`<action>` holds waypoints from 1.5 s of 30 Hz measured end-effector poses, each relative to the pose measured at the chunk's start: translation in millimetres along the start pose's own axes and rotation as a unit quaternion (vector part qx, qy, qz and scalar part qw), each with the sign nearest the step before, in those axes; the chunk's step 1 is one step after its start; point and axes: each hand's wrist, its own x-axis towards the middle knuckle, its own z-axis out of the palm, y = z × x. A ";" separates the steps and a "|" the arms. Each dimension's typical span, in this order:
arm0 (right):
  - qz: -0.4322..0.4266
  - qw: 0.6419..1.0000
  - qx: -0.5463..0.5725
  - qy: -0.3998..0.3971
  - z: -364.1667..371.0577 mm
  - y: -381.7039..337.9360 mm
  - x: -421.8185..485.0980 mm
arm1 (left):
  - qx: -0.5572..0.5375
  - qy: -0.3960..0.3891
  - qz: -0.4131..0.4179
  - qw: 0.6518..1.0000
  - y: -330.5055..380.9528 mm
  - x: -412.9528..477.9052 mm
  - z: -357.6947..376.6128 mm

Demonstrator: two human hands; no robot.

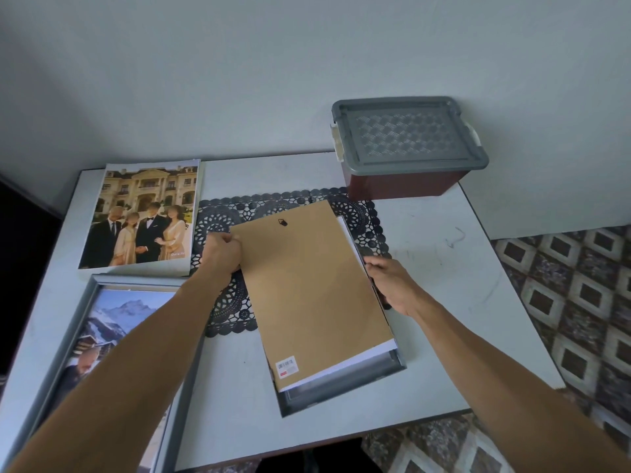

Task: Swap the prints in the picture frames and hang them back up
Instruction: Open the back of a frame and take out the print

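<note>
Centre of view: brown backing board (314,285) lies skewed over a grey frame (341,394) that sits face down on the surface (444,268), partly on a black lace mat (222,216). The board is not seated, and a strip of white print (351,358) shows past its lower edge. Hanger hook (282,222) near the board's top, barcode sticker (286,367) at lower left corner. Left hand (222,252) grips the board's left edge, fingers curled over it. Right hand (392,285) pinches the right edge, thumb on top; whether its fingers also catch the frame rim beneath is unclear. Upper left: loose family print (143,216) lying flat. Lower left: second frame (85,291) holding a mountain print (119,319), part hidden by the forearm. Upper right: lidded storage box (406,138). Handling, as judged: board looks thin, light and stiff, likely to flex or crease at a corner if forced, so best taken at both long edges as now and lowered square into the recess. The print under it is limp paper, prone to slide or buckle. The frame front is probably glazed and fragile, so press gently.
</note>
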 end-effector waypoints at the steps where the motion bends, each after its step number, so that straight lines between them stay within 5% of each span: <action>1: -0.002 1.000 0.009 0.010 1.0 2.3 2.7 | 0.004 0.008 0.005 1.000 -0.9 1.4 2.0; 10: 0.014 0.995 0.003 0.098 5.2 4.1 9.6 | -0.023 -0.066 -0.004 0.998 -2.6 -40.9 4.4; 14: -0.071 0.986 -0.090 0.120 13.4 3.5 8.8 | -0.014 -0.076 0.014 0.997 -10.1 -52.4 -0.1; 22: -0.122 0.981 -0.123 0.092 17.6 -4.8 -1.1 | -0.147 -0.150 -0.001 0.978 0.6 -56.5 -8.4; 30: -0.105 0.987 -0.094 0.071 19.5 -12.0 3.0 | -0.172 -0.115 -0.064 0.976 3.3 -53.4 -2.1; 36: -0.076 0.985 -0.111 0.112 19.4 -9.3 9.1 | 0.036 -0.067 0.067 0.995 -4.8 -49.9 4.0; 45: -0.011 0.990 -0.080 0.119 18.4 -11.7 10.4 | 0.236 -0.019 0.185 0.954 -6.6 -63.8 4.4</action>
